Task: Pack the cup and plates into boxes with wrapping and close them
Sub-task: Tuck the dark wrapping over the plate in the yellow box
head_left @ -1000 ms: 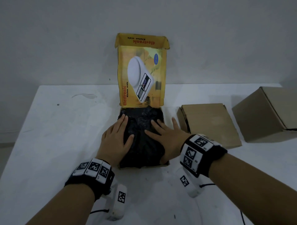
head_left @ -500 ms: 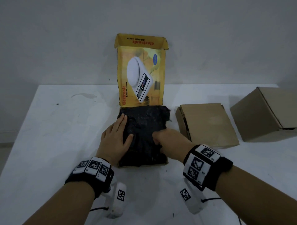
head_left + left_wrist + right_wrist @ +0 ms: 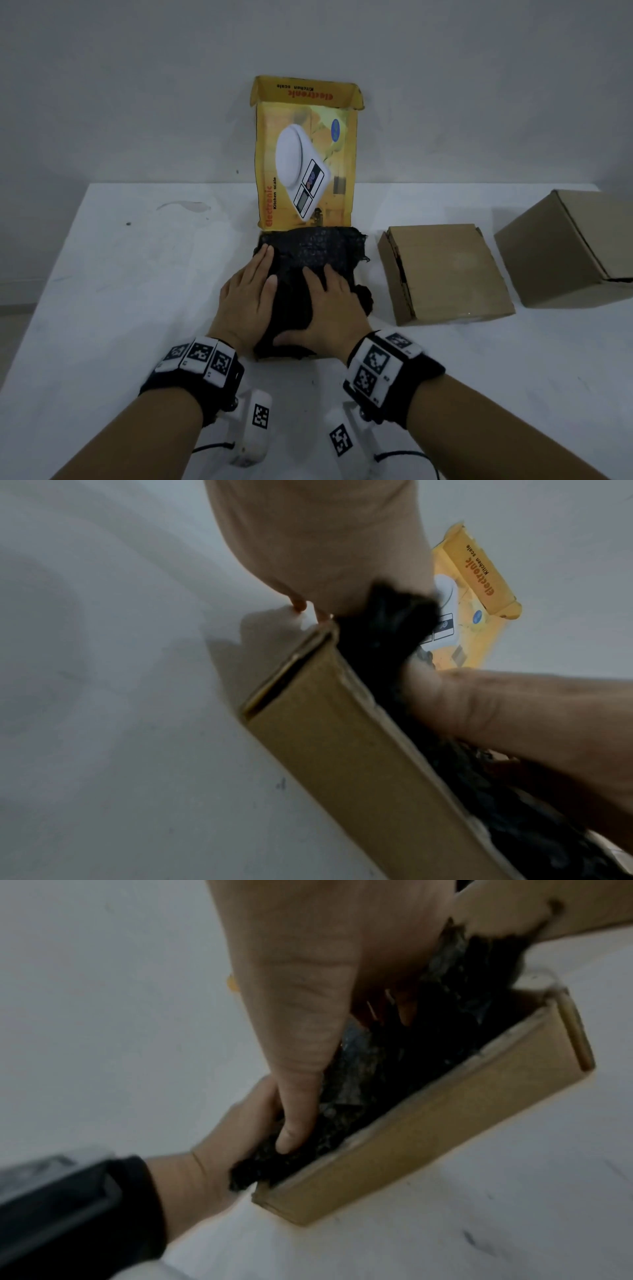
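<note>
A yellow kitchen-scale box (image 3: 305,154) stands open on the white table, its lid upright at the back. Its tray is filled with black bubble wrap (image 3: 318,250); whatever is wrapped inside is hidden. My left hand (image 3: 250,294) lies flat on the wrap's left edge with the fingers straight. My right hand (image 3: 332,308) presses flat on the middle of the wrap, thumb pointing left near the front. Some wrap bulges over the right wall. The left wrist view shows the box's brown side wall (image 3: 342,750) and the wrap (image 3: 380,631). In the right wrist view my thumb (image 3: 301,1042) pushes the wrap (image 3: 394,1074) down.
Two closed brown cardboard boxes sit to the right, a flat one (image 3: 445,274) close to the yellow box and a larger one (image 3: 575,246) at the table's right edge. The white table (image 3: 137,291) stretches bare to the left. A wall rises behind.
My right hand curled at the wrap's right edge half a second ago, then came back flat onto its middle. The wrap now bulges out on the right. My left hand stayed put.
</note>
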`<state>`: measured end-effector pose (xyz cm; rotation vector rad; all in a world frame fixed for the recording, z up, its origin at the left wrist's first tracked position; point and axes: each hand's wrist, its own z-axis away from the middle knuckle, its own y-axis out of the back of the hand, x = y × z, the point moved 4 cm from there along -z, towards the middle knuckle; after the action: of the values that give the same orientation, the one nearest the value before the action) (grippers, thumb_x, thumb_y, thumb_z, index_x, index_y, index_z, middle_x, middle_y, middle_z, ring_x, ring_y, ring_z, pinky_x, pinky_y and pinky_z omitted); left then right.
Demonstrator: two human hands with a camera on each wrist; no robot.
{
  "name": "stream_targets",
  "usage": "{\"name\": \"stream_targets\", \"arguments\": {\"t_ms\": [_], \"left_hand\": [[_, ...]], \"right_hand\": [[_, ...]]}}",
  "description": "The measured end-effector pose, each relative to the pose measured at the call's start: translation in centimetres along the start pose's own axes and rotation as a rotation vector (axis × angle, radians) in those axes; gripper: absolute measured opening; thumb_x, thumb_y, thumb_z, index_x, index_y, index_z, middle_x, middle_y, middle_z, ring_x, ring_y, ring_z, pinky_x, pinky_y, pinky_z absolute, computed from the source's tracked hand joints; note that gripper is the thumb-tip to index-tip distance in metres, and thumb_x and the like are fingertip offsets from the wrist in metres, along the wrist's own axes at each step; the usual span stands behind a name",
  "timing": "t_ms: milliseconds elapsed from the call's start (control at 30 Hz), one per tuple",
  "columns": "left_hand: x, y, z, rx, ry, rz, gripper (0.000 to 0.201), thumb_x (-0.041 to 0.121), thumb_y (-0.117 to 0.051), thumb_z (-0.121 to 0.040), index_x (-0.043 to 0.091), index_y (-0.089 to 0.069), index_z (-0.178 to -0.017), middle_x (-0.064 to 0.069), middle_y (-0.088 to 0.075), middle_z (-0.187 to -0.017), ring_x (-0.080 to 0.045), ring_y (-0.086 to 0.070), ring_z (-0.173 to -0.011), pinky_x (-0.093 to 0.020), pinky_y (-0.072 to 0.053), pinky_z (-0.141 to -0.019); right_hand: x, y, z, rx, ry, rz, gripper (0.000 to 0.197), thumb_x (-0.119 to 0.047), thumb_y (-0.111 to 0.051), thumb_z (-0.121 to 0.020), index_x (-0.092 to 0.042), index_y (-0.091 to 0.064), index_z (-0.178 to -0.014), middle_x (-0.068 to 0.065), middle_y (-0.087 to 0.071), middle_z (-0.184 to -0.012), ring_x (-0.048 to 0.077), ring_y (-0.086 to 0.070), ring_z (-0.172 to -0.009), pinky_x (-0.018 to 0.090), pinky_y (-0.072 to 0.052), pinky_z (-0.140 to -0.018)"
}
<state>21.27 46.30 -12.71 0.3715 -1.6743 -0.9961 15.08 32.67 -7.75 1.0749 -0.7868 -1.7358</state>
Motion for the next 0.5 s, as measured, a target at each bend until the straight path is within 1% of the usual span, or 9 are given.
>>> {"name": "stream_targets", "arguments": {"t_ms": [100,200,267,300,333,367,433,467,500], "left_hand": [[0.2,0.0,0.1,-0.014,0.02,-0.029,0.07,0.062,-0.006,-0.087,0.034,-0.01,-0.151,0.015,-0.008,-0.158,-0.015,-0.021,-0.142,-0.038,-0.019,-0.113],[0.4,0.0,0.2,-0.03,0.024,-0.097,0.074,0.067,-0.011,-0.086,0.033,-0.007,-0.151,0.015,-0.004,-0.159,-0.017,-0.021,-0.143,-0.039,-0.021,-0.113],[0.3,0.0,0.3,-0.048,0.022,-0.155,0.077,0.069,-0.014,-0.084,0.033,-0.003,-0.152,0.015,-0.001,-0.159,-0.017,-0.02,-0.143,-0.039,-0.021,-0.113],[0.3,0.0,0.3,-0.053,0.019,-0.175,0.078,0.069,-0.015,-0.084,0.032,-0.002,-0.152,0.014,0.0,-0.159,-0.017,-0.02,-0.143,-0.038,-0.021,-0.112],[0.3,0.0,0.4,-0.055,0.016,-0.188,0.079,0.07,-0.016,-0.083,0.032,-0.002,-0.152,0.014,0.0,-0.159,-0.018,-0.021,-0.142,-0.039,-0.022,-0.112],[0.3,0.0,0.4,-0.057,0.016,-0.197,0.08,0.07,-0.017,-0.083,0.031,-0.002,-0.152,0.014,0.0,-0.159,-0.018,-0.022,-0.142,-0.039,-0.023,-0.111],[0.4,0.0,0.4,-0.058,0.022,-0.216,0.082,0.07,-0.018,-0.082,0.03,-0.002,-0.152,0.013,-0.002,-0.159,-0.019,-0.024,-0.141,-0.039,-0.024,-0.11],[0.5,0.0,0.4,-0.055,0.025,-0.227,0.083,0.071,-0.018,-0.081,0.029,-0.002,-0.152,0.012,-0.002,-0.159,-0.019,-0.024,-0.141,-0.039,-0.024,-0.11],[0.6,-0.1,0.4,-0.053,0.028,-0.236,0.084,0.071,-0.017,-0.081,0.029,-0.002,-0.152,0.012,-0.002,-0.159,-0.018,-0.024,-0.14,-0.038,-0.024,-0.11]], "right_hand": [[0.1,-1.8,-0.5,0.0,0.011,0.174,0.126,-0.078,-0.06,-0.063,-0.025,0.014,-0.149,0.015,0.018,-0.157,0.031,0.01,-0.145,0.047,-0.011,-0.115],[0.1,-2.5,-0.8,0.019,0.005,0.244,0.124,-0.079,-0.056,-0.066,-0.023,0.018,-0.149,0.017,0.022,-0.155,0.033,0.013,-0.145,0.047,-0.011,-0.115],[-0.1,-2.3,-0.8,-0.046,-0.006,0.243,0.121,-0.075,-0.057,-0.069,-0.022,0.016,-0.149,0.017,0.021,-0.155,0.034,0.013,-0.145,0.048,-0.011,-0.115],[-0.4,-1.8,-0.6,-0.085,0.0,0.2,0.116,-0.07,-0.06,-0.072,-0.022,0.011,-0.15,0.016,0.018,-0.156,0.033,0.012,-0.145,0.048,-0.012,-0.115],[-0.6,-1.1,-0.4,-0.09,0.018,0.121,0.106,-0.062,-0.063,-0.075,-0.022,-0.001,-0.151,0.013,0.011,-0.158,0.032,0.006,-0.146,0.048,-0.014,-0.115],[-0.8,0.0,-0.2,-0.024,0.042,0.022,0.089,-0.053,-0.064,-0.078,-0.023,-0.019,-0.149,0.011,-0.002,-0.158,0.031,-0.004,-0.145,0.046,-0.018,-0.114],[-0.4,2.6,0.2,0.307,0.041,-0.111,0.051,-0.036,-0.06,-0.081,-0.03,-0.049,-0.13,0.007,-0.027,-0.149,0.029,-0.024,-0.136,0.042,-0.026,-0.108],[0.2,3.7,0.2,0.448,-0.022,-0.117,0.042,-0.03,-0.057,-0.082,-0.031,-0.052,-0.123,0.007,-0.032,-0.144,0.03,-0.028,-0.132,0.042,-0.027,-0.105],[1.1,4.4,-0.1,0.49,-0.119,-0.122,0.04,-0.027,-0.054,-0.084,-0.032,-0.05,-0.123,0.008,-0.032,-0.143,0.031,-0.028,-0.131,0.044,-0.027,-0.104]]}}
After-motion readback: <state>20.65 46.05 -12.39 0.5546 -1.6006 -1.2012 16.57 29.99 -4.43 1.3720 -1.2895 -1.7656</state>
